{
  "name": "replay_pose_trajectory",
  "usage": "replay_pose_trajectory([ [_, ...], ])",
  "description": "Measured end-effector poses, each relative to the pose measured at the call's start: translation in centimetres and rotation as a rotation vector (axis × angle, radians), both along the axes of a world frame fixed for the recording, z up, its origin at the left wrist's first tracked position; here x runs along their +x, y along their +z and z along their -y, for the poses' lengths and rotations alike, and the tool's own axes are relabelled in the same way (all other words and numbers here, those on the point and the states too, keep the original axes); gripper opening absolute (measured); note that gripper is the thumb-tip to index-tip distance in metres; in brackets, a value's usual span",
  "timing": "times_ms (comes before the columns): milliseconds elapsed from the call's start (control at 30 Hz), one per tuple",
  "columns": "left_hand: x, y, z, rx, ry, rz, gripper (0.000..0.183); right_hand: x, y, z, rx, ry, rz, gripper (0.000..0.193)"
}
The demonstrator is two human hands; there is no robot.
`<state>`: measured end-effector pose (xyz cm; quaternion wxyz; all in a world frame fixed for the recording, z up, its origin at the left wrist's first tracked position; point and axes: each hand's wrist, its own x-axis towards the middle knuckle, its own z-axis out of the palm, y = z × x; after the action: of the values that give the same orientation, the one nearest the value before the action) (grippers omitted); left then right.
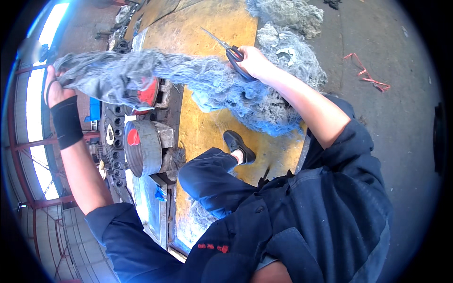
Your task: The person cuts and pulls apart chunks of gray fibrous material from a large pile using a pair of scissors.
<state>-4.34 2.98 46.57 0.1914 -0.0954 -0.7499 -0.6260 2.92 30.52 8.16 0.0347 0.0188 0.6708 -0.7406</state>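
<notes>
My left hand [57, 90], with a black wrist wrap [66, 121], is raised at the far left and closed on one end of a long bundle of grey-blue fibre [137, 70]. The bundle stretches across to the right and joins a tangled heap of the same fibre [269, 106] by my legs. In my right hand [257, 61] is a pair of scissors [234, 53] with black handles, held above the fibre. Their blades point up and left; whether they are parted is hard to make out. My fingers in the handle loops are partly hidden.
More loose fibre [288, 19] lies at the top, beside the yellow board [203, 37] under my foot. A grey drum [146, 148] and a red drum [150, 94] stand left of the board. Red string [363, 73] lies on the grey floor at right.
</notes>
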Motion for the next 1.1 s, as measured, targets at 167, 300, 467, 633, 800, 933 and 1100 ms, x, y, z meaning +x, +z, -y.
replay_pose_trajectory([
  [167, -4.8, -2.5, 6.8, -0.655, 0.236, -0.249, 0.032, 3.0, 2.1, 0.2, -0.138, 0.239, 0.045, 0.031],
  [300, -1.7, -9.4, 3.8, -0.731, 0.028, -0.097, 0.030, 5.5, -0.1, 0.8, -0.233, 0.451, 0.219, 0.024],
  [467, 11.0, -16.0, -0.5, -0.838, -0.233, 0.176, 0.027, 3.0, -0.4, -1.5, 0.695, -0.070, 0.055, 0.021],
  [633, 20.9, -23.3, -4.7, -0.565, -0.522, 0.375, 0.015, 1.2, -1.6, -0.4, 0.663, -0.051, 0.084, 0.022],
  [800, 24.4, -32.1, -8.2, -0.396, -0.905, 0.404, 0.014, 1.6, -7.0, 4.0, 0.848, 0.214, -0.007, 0.017],
  [933, 24.2, -33.7, -7.9, -0.249, -1.006, 0.381, 0.015, 1.8, -9.5, 5.2, 0.917, 0.324, 0.038, 0.020],
  [1100, 21.8, -35.5, -6.1, -0.082, -1.279, 0.454, 0.018, 1.5, -9.9, 8.1, 0.973, 0.376, -0.068, 0.024],
])
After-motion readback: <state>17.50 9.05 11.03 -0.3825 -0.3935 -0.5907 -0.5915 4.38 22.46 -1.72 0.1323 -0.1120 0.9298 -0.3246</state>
